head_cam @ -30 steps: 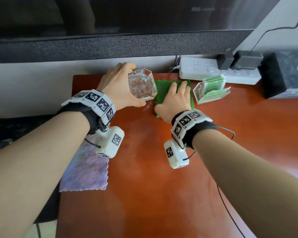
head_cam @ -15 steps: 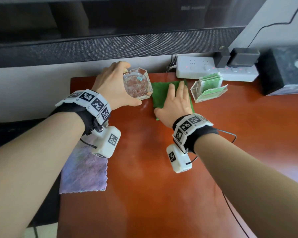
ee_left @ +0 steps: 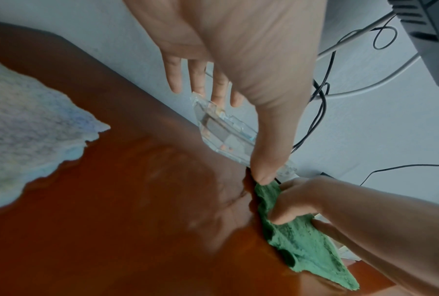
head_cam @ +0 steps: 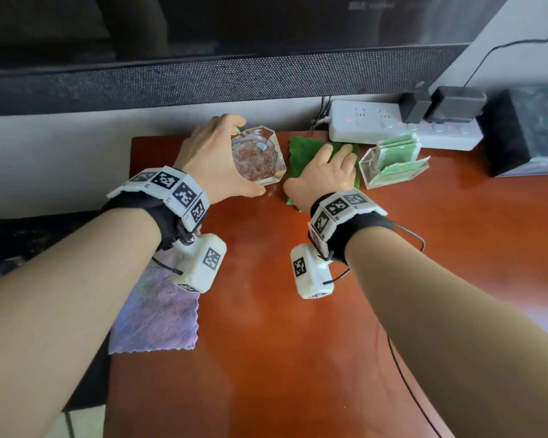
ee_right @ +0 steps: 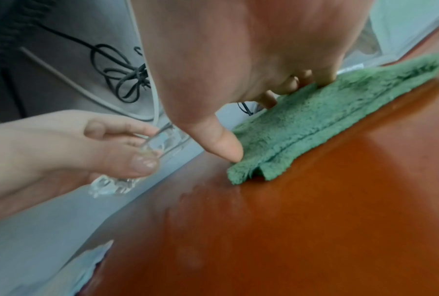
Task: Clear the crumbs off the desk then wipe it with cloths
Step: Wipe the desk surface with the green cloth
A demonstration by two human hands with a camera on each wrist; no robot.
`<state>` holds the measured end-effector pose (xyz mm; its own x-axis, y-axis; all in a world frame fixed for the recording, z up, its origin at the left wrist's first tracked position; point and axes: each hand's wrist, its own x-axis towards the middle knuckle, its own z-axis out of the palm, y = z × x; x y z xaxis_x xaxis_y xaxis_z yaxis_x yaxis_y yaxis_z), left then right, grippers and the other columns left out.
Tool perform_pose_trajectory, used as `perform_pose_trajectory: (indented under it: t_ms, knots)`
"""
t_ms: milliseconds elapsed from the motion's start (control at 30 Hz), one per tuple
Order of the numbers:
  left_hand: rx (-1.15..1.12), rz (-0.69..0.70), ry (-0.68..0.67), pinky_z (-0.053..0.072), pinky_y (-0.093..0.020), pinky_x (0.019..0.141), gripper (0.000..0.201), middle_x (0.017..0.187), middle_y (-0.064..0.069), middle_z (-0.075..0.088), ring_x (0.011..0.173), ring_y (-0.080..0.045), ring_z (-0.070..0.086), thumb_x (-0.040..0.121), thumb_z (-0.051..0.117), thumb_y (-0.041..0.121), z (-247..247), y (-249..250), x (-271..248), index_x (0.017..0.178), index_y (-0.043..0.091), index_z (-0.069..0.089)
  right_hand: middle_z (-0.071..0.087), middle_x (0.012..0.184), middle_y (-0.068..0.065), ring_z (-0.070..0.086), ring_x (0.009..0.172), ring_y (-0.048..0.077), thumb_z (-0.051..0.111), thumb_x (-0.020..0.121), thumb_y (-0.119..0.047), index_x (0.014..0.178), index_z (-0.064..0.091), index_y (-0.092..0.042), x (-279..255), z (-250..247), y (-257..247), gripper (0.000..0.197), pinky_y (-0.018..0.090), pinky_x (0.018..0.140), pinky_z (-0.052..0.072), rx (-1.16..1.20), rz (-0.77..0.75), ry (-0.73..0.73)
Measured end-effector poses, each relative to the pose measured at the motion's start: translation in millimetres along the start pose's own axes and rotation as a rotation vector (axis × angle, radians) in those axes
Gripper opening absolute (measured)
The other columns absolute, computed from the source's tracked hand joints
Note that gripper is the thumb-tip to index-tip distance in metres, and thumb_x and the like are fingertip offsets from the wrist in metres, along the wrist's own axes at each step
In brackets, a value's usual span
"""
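A folded green cloth (head_cam: 301, 153) (ee_right: 327, 124) (ee_left: 301, 240) lies at the back of the red-brown desk (head_cam: 298, 343). My right hand (head_cam: 323, 175) (ee_right: 238, 60) presses down on it, fingers spread and thumb at its near corner. Just left of it, my left hand (head_cam: 215, 159) (ee_left: 238, 50) grips a clear glass ashtray (head_cam: 257, 156) (ee_left: 225, 136) (ee_right: 117, 184) by its rim, near the desk's back left corner. Bits of debris lie in the ashtray. I cannot tell whether it rests on the desk. A purple cloth (head_cam: 159, 317) (ee_left: 23, 130) lies over the desk's left edge.
A white power strip (head_cam: 377, 121) with black plugs sits against the wall behind the green cloth. To the right of the cloth stands a clear holder of green packets (head_cam: 393, 162), then a black box (head_cam: 525, 131). A dark screen hangs overhead.
My right hand has slid a little farther back on the green cloth, toward the power strip. My left hand keeps its grip on the ashtray in about the same spot.
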<state>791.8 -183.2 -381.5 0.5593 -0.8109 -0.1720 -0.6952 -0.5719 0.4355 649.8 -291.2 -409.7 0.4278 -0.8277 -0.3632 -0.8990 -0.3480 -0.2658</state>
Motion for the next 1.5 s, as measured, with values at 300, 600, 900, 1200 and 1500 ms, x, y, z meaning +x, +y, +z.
perform_pose_trajectory:
  t_ms: [300, 600, 900, 1200, 1500]
  knots:
    - [0.002, -0.010, 0.010, 0.046, -0.043, 0.098, 0.109, 0.133, 0.001, 0.051, 0.119, -0.024, 0.051, 0.045, 0.090, 0.057, -5, -3, 2, 0.136, 0.024, 0.041, -0.001, 0.162, 0.020, 0.000, 0.149, 0.036, 0.057, 0.078, -0.045, 0.152, 0.012, -0.004, 0, 6, -5, 0.095, 0.045, 0.122, 0.005, -0.042, -0.193, -0.052]
    - [-0.001, -0.020, 0.015, 0.044, -0.045, 0.100, 0.107, 0.134, 0.000, 0.051, 0.121, -0.024, 0.049, 0.046, 0.091, 0.053, -6, -9, -3, 0.136, 0.023, 0.041, 0.003, 0.164, 0.011, 0.001, 0.151, 0.030, 0.053, 0.083, -0.053, 0.153, 0.016, -0.010, 11, 4, -12, 0.090, 0.044, 0.122, 0.005, -0.029, -0.320, -0.057]
    - [-0.015, -0.017, 0.012, 0.043, -0.045, 0.103, 0.109, 0.133, 0.000, 0.053, 0.124, -0.024, 0.048, 0.043, 0.091, 0.053, 5, 1, 0, 0.136, 0.023, 0.042, 0.000, 0.164, 0.006, -0.001, 0.151, 0.026, 0.062, 0.077, -0.041, 0.153, 0.015, -0.016, -19, 12, 23, 0.093, 0.041, 0.123, 0.003, -0.073, -0.464, -0.114]
    - [0.001, -0.016, 0.009, 0.043, -0.045, 0.102, 0.109, 0.134, 0.000, 0.053, 0.124, -0.025, 0.049, 0.043, 0.091, 0.054, 7, 3, -1, 0.136, 0.024, 0.042, 0.002, 0.164, 0.011, 0.002, 0.151, 0.028, 0.054, 0.085, -0.046, 0.152, 0.017, -0.012, 4, 1, 14, 0.084, 0.042, 0.122, 0.005, -0.026, -0.300, -0.077]
    - [-0.011, -0.035, 0.008, 0.041, -0.043, 0.105, 0.109, 0.136, 0.002, 0.052, 0.126, -0.023, 0.047, 0.044, 0.092, 0.052, 6, -9, -2, 0.137, 0.025, 0.041, 0.009, 0.162, 0.015, 0.009, 0.148, 0.031, 0.046, 0.082, -0.050, 0.147, 0.025, -0.010, 18, -3, -6, 0.079, 0.045, 0.118, 0.017, -0.099, -0.237, -0.007]
